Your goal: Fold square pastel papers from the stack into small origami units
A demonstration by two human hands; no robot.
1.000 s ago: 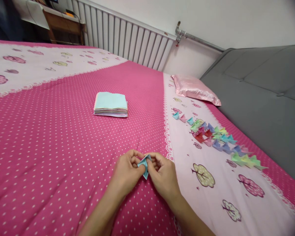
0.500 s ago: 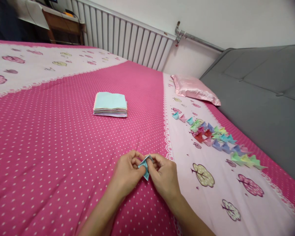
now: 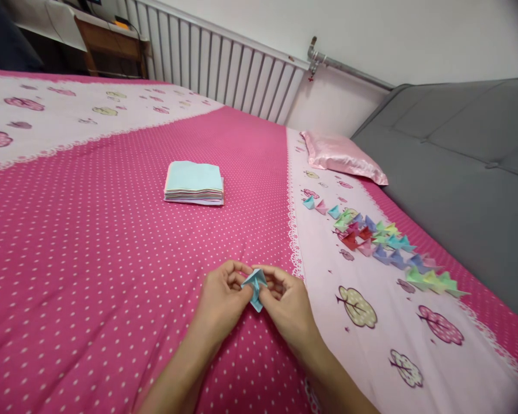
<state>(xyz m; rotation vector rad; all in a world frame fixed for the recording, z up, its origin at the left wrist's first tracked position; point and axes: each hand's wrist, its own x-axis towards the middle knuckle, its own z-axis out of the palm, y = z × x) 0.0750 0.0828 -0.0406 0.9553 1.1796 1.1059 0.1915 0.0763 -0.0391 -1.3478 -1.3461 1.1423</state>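
A small light-blue paper boat (image 3: 256, 283) is held between my two hands above the pink dotted bedspread. My left hand (image 3: 225, 293) pinches its left side, thumb on the near face and fingers behind. On its right side my right hand (image 3: 286, 300) grips it the same way. The boat's folds spread open between the thumbs, with a point sticking down below them. The fingertips behind the paper are partly hidden. Several folded paper boats (image 3: 366, 233) in many colours stand in rows on the white strip to the right.
A stack of coloured paper sheets (image 3: 193, 183), light blue on top, lies beyond my hands to the left. A pink satin pillow (image 3: 344, 158) rests near the grey headboard (image 3: 453, 144). A white radiator (image 3: 216, 57) runs along the wall behind the bed.
The light-blue paper has been turned and spread, so its centre fold now shows between the thumbs. Both hands have shifted slightly; the stack and the rows of boats are unmoved.
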